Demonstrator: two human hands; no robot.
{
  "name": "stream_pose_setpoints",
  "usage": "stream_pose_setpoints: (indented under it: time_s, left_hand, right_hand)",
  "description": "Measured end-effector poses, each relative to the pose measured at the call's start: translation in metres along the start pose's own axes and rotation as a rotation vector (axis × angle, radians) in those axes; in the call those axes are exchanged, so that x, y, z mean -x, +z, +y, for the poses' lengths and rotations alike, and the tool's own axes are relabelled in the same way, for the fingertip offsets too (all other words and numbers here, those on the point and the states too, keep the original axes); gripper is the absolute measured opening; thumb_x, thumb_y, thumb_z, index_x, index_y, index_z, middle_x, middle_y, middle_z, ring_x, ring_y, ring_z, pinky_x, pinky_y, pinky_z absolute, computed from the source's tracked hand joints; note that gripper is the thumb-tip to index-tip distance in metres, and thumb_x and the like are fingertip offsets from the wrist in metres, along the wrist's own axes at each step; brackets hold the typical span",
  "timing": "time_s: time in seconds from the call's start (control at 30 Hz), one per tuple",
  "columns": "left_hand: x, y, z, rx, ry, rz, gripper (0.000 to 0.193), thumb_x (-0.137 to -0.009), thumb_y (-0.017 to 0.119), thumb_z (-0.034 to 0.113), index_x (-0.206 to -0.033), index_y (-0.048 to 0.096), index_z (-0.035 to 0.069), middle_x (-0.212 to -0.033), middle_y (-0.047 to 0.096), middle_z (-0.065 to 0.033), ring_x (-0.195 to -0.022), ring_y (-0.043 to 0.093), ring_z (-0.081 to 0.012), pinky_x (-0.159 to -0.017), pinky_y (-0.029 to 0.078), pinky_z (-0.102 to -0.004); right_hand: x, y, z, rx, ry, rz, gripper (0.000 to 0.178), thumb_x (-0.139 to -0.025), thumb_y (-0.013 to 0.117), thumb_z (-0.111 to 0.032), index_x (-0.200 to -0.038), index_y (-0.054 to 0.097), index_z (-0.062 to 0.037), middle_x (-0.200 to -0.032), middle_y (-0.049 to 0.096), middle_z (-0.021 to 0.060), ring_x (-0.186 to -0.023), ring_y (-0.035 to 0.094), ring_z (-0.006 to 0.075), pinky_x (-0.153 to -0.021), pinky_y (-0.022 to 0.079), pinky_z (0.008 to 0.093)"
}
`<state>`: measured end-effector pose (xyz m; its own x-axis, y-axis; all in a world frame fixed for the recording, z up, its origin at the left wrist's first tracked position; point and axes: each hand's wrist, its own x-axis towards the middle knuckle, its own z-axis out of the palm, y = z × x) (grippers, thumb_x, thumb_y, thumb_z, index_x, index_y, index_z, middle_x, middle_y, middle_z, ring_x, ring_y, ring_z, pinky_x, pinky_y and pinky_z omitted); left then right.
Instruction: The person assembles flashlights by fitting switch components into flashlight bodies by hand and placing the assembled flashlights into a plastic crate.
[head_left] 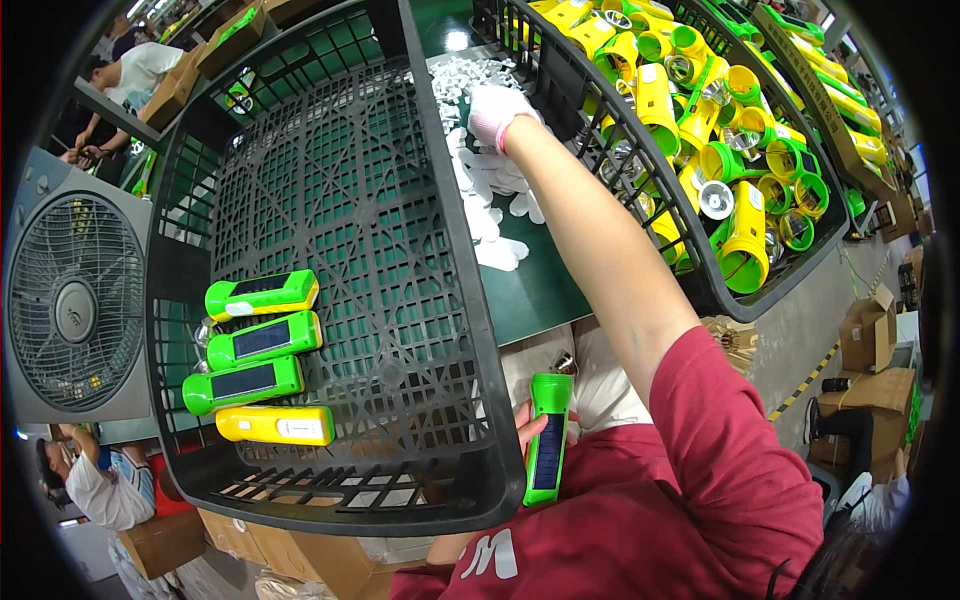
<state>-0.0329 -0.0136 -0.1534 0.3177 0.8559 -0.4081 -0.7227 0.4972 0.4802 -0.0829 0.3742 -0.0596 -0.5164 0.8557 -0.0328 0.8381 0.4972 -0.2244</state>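
Close to my body, my left hand (530,426) is wrapped round a green flashlight (547,450) with a dark solar panel on its side. It stands nearly upright by the near right corner of a black plastic crate (495,400). Stretched far forward, my right hand (499,115) wears a white knit glove. It rests at a pile of small white plastic parts (462,80) on the green table (530,285); its fingers are hidden from view. Flat white pieces (500,253) lie nearer along the same strip.
Several green and yellow flashlights (262,340) lie in a row inside the crate's near left part. On the right, another black crate (745,305) is heaped with yellow and green flashlight bodies (655,105). A grey fan (75,310) stands at left. Other people (105,490) sit beyond.
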Motion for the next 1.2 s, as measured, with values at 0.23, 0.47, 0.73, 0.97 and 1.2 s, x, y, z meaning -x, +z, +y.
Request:
stream_pose_setpoints:
  time_s: [0.23,0.47,0.73,0.97,1.2]
  left_hand:
    - [-0.005,0.003,-0.003,0.051,-0.106,0.016,0.038,-0.09,0.04,0.022,-0.123,0.033,0.003,-0.107,0.051,-0.014,-0.088,0.058,-0.0265,-0.079,0.046,-0.0358]
    - [-0.004,0.007,-0.009,0.069,-0.052,-0.019,0.039,-0.09,0.04,0.022,-0.123,0.033,0.003,-0.108,0.051,-0.0126,-0.086,0.059,-0.0254,-0.077,0.047,-0.0357]
    - [-0.001,0.033,0.003,0.016,0.021,0.182,0.034,-0.091,0.04,0.025,-0.114,0.042,0.0,-0.1,0.057,-0.0167,-0.077,0.06,-0.0223,-0.071,0.05,-0.0316]
    - [-0.004,0.032,0.001,0.233,0.124,-0.107,0.055,-0.087,0.039,0.046,-0.113,0.044,-0.003,-0.096,0.057,-0.0169,-0.076,0.06,-0.0253,-0.067,0.049,-0.0336]
    - [-0.021,0.1,0.017,0.061,0.068,-0.15,0.063,-0.085,0.033,0.057,-0.101,0.05,-0.002,-0.083,0.054,-0.0112,-0.067,0.054,-0.0205,-0.059,0.044,-0.0292]
  right_hand:
    - [0.011,-0.018,-0.029,0.477,-0.171,-0.116,0.028,-0.076,0.05,-0.018,-0.098,0.064,-0.01,-0.103,0.062,0.0087,-0.093,0.059,0.0237,-0.077,0.046,0.0361]
    - [0.023,-0.013,-0.026,0.721,-0.465,0.028,0.02,-0.074,0.052,-0.013,-0.085,0.068,-0.0096,-0.088,0.065,0.009,-0.08,0.063,0.0224,-0.066,0.048,0.0336]
    - [0.114,-0.047,-0.033,-0.462,-0.224,0.722,0.02,-0.079,0.05,-0.018,-0.083,0.062,-0.0021,-0.07,0.059,0.0157,-0.065,0.06,0.0278,-0.059,0.046,0.0345]
    - [0.317,-0.061,0.029,-0.827,-0.395,0.204,0.013,-0.082,0.053,-0.013,-0.091,0.052,-0.0031,-0.075,0.057,0.0138,-0.065,0.058,0.0291,-0.057,0.045,0.0318]
    - [0.396,-0.052,0.076,-1.161,0.006,-0.064,0.012,-0.08,0.06,-0.011,-0.086,0.055,-0.0015,-0.07,0.061,0.005,-0.056,0.057,0.0093,-0.052,0.043,0.0238]
